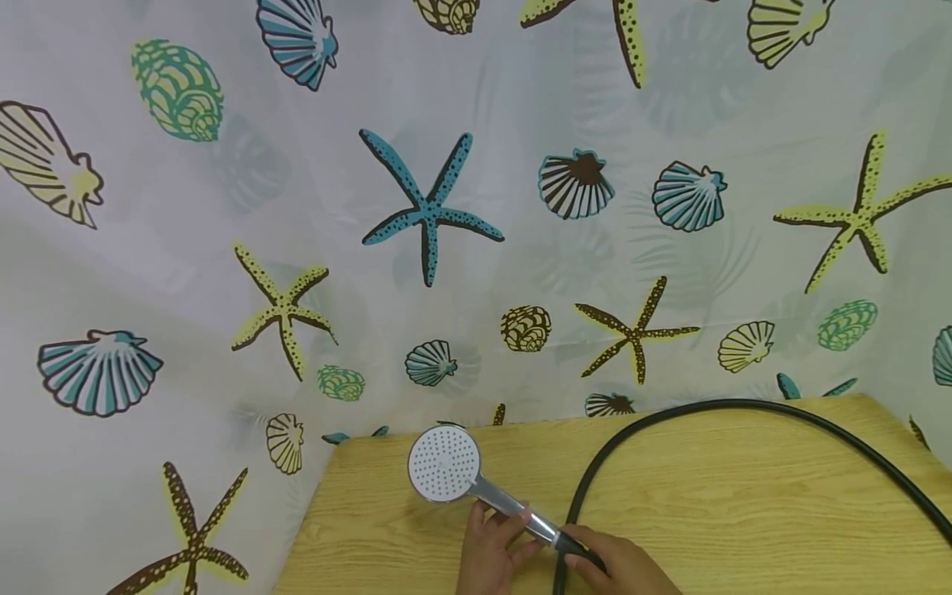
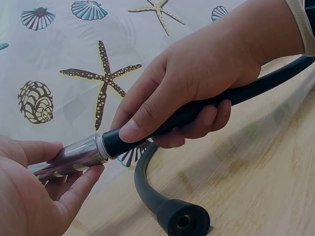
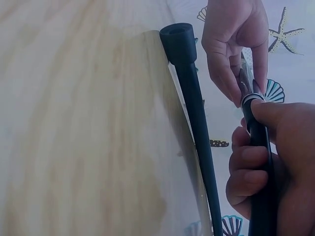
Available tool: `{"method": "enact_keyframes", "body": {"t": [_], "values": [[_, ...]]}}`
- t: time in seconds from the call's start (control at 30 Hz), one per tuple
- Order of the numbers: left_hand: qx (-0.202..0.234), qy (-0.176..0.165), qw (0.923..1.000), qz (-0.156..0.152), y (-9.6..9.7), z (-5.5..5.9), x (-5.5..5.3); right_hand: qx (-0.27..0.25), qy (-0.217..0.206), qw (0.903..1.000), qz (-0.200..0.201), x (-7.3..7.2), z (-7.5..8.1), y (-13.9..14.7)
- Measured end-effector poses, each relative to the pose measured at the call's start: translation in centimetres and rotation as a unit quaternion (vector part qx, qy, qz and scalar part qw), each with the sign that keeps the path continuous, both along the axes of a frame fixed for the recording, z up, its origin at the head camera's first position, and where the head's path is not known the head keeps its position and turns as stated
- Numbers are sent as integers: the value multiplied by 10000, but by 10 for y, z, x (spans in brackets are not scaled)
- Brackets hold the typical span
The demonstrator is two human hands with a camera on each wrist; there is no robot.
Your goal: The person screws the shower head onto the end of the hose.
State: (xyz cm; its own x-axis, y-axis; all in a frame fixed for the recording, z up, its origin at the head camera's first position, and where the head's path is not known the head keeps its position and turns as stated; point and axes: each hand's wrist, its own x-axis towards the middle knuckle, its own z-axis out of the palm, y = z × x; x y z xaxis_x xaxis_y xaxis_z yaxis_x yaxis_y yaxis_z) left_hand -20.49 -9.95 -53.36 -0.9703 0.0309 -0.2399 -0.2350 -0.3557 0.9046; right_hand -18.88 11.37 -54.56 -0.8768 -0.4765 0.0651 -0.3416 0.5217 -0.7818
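Note:
A handheld shower head (image 1: 444, 464) with a white, dotted spray face and a chrome handle is held over the wooden table, its face toward the head camera. My left hand (image 1: 487, 549) holds the chrome handle, thumb and fingers about its lower part in the left wrist view. With curled fingers, my right hand (image 1: 613, 558) grips the black hose (image 2: 246, 96) right where it meets the handle's base. Hose end and handle touch there; whether they are screwed together I cannot tell. The hose's other end, a flared black connector (image 3: 178, 44), is loose near the tabletop.
The wooden tabletop (image 1: 714, 487) carries the hose in a wide arc toward the right. Behind and to the left hangs a white curtain (image 1: 461, 314) printed with shells and starfish, meeting the table's back edge.

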Motion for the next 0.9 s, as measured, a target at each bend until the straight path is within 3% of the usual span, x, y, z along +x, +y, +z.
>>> {"method": "enact_keyframes", "body": {"t": [0.5, 0.9], "values": [[-81, -30, 9999, 62, 2, 0, 1, -31, 144, 9999, 66, -1, 0, 0], [-86, -46, 10000, -15, 2, -4, 0, -144, 5, 9996, 232, 0, 3, 1]]}}
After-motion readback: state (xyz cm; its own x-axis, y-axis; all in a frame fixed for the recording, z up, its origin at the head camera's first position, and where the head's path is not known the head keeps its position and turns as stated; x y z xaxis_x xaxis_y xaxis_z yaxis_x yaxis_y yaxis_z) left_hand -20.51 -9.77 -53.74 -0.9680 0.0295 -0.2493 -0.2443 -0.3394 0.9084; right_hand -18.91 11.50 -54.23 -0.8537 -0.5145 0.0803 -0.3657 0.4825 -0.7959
